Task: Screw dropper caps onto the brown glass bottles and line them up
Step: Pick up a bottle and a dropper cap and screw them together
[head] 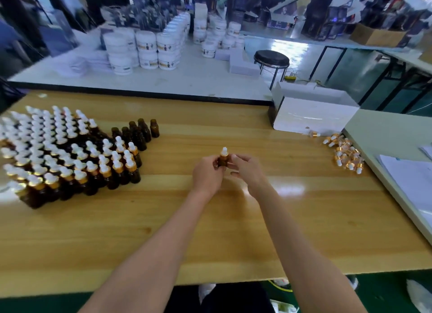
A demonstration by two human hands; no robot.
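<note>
Capping step: left hand [207, 176] grips small brown glass bottle [222, 162]; right hand [247, 171] pinches its gold-collared white dropper cap [224, 152] w/ fingertips. Next, prob.: tighten, add to capped rows [70, 153], left.

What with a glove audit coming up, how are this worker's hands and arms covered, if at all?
Not at all, as far as the head view shows. The left hand and right hand are bare, with no gloves and no rings on the parts that show. The left forearm and right forearm are bare too: no sleeves, watch or wristband down to the picture's lower edge.
</note>
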